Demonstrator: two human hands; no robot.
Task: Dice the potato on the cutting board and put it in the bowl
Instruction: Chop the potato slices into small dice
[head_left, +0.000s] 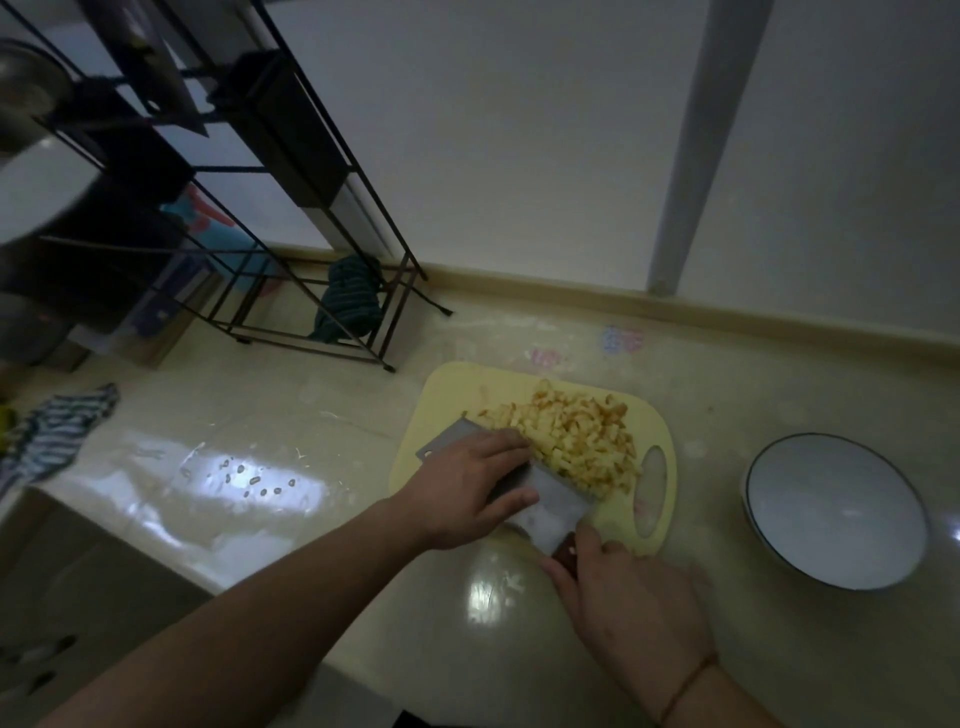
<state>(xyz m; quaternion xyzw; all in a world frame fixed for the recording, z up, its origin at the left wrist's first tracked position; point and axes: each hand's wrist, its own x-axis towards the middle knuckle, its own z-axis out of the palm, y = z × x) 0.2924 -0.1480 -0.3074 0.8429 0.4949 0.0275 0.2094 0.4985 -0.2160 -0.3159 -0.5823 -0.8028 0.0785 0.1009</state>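
Observation:
A pile of diced potato (576, 434) lies on the yellow cutting board (447, 384). A broad cleaver (556, 506) lies with its blade against the near side of the pile. My left hand (470, 491) rests flat on top of the blade, fingers straight, fingertips touching the dice. My right hand (628, 608) grips the cleaver's dark handle at the board's near edge. The white bowl (836, 512) with a dark rim stands to the right of the board and holds nothing.
A black wire rack (291, 218) stands at the back left with a dark striped cloth (348, 301) at its foot. Another striped cloth (57, 431) lies at the far left of the counter. Wet glare marks the countertop (234, 467). The wall runs along the back.

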